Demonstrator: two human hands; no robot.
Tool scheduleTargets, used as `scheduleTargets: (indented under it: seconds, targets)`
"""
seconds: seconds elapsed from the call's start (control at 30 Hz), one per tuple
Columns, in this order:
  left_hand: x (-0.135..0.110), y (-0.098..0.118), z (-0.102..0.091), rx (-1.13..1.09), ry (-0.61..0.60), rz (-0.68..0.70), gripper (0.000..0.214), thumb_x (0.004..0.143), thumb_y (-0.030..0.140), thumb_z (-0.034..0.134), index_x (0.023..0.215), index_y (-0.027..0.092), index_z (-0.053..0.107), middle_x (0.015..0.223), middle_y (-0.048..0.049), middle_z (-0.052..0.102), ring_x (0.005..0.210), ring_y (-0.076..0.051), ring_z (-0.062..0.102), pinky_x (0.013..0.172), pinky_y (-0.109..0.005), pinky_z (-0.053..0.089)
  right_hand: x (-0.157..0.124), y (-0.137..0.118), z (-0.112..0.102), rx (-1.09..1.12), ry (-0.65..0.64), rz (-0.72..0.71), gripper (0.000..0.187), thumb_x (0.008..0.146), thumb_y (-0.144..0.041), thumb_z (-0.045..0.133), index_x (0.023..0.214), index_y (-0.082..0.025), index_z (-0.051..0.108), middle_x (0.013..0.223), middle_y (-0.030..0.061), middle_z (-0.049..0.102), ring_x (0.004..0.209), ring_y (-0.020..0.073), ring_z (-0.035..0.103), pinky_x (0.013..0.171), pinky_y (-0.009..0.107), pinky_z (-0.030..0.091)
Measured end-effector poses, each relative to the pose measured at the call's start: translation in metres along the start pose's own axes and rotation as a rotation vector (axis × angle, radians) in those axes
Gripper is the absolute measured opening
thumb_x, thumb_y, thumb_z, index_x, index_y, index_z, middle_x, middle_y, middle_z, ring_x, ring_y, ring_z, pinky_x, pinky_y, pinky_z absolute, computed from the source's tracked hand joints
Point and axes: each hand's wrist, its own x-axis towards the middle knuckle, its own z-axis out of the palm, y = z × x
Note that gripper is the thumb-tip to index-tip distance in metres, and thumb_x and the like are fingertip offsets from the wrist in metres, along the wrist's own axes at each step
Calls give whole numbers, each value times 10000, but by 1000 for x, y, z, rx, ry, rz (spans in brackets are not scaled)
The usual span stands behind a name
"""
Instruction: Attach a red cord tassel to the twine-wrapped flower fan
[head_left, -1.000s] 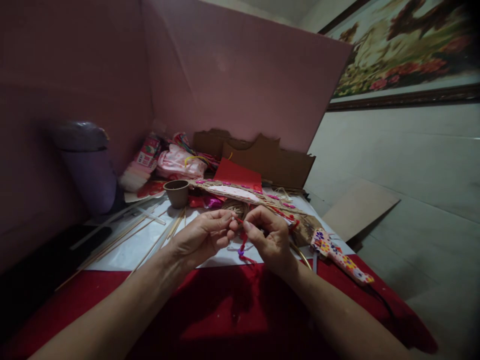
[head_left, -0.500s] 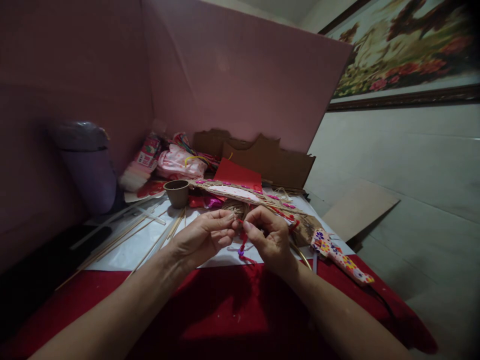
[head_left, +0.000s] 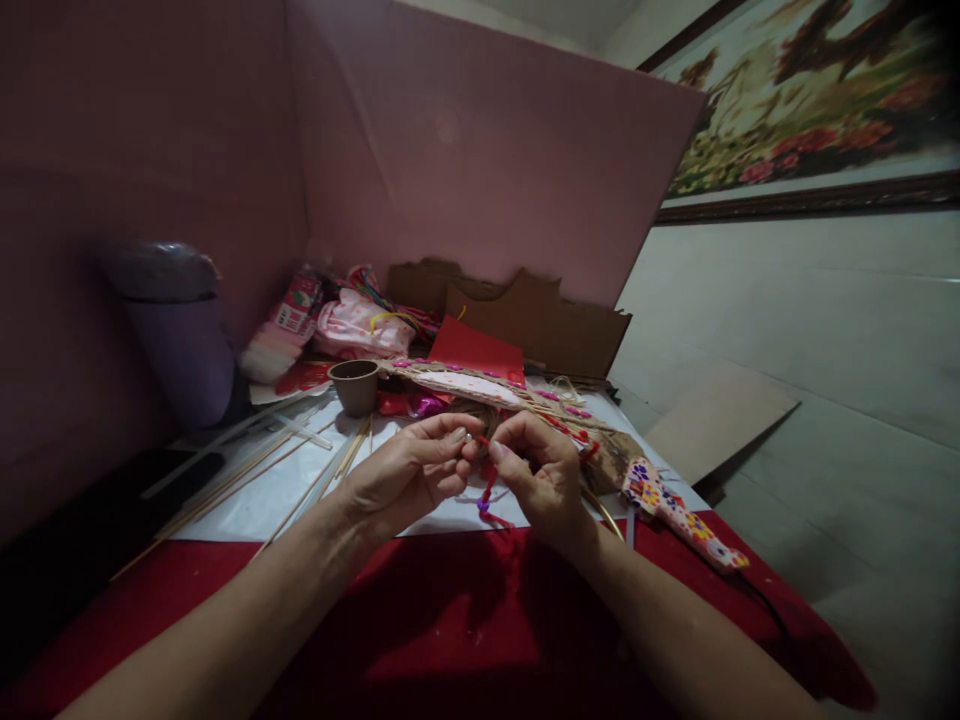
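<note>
At the middle of the head view my left hand [head_left: 415,464] is closed in a pinch on a small shiny bead [head_left: 469,437]. Facing it, my right hand [head_left: 546,478] pinches a red cord [head_left: 491,478] near its end, close beside the bead. Whether the cord's tip is inside the bead is too small to tell. Below my right fingers the cord hangs down, with a purple bead [head_left: 483,506] on it. Just behind both hands lies a ball of brown twine [head_left: 472,409], partly hidden by my fingers.
A brown cup [head_left: 354,388] stands left of the hands, near thin wooden sticks [head_left: 300,503]. A long twine-edged strip [head_left: 469,385] lies behind. At right is a flower-patterned glue gun-like tool [head_left: 686,515]. A purple bin [head_left: 180,350] and cardboard [head_left: 555,330] stand farther back.
Both hands stay almost in place. The fingertips shift slightly, and the shiny bead shows more plainly between my left fingers.
</note>
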Motion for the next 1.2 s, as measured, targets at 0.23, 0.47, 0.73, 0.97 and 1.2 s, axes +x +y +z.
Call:
scheduleTargets:
  seconds: [0.23, 0.47, 0.73, 0.97, 1.2]
  targets:
    - [0, -1, 0, 19, -55, 13, 107, 731, 12, 636, 797, 94, 622, 696, -33, 582, 582, -60, 528, 500, -127, 408, 1, 1, 0, -20, 8, -3, 133, 795, -230, 524, 669, -191, 515, 518, -46, 476, 451, 91, 398, 432, 217, 315]
    - [0, -1, 2, 42, -45, 21, 93, 748, 20, 625, 703, 93, 587, 713, -41, 582, 590, -55, 530, 526, -123, 432, 0, 1, 0, -27, 13, -3, 142, 803, -239, 520, 667, -197, 511, 522, -44, 481, 453, 93, 400, 434, 219, 318]
    - [-2, 0, 3, 48, -24, -48, 59, 755, 69, 647, 745, 95, 596, 663, -14, 563, 513, -36, 500, 450, -108, 394, 0, 1, 0, -21, -25, 6, 141, 802, -234, 521, 667, -190, 518, 523, -46, 463, 459, 93, 388, 436, 223, 314]
    - [-2, -1, 5, 60, -7, -18, 127, 686, 20, 678, 680, 97, 577, 677, -19, 560, 545, -42, 495, 471, -121, 374, -1, 1, -1, -47, -27, 2, 155, 803, -248, 521, 658, -193, 516, 514, -49, 438, 463, 95, 383, 436, 222, 308]
    - [-1, -1, 5, 38, 13, -30, 90, 708, 16, 652, 752, 84, 614, 682, -33, 581, 536, -50, 508, 472, -132, 386, -1, 0, -1, -55, -31, -15, 151, 798, -233, 520, 653, -194, 509, 513, -49, 440, 456, 92, 381, 428, 218, 303]
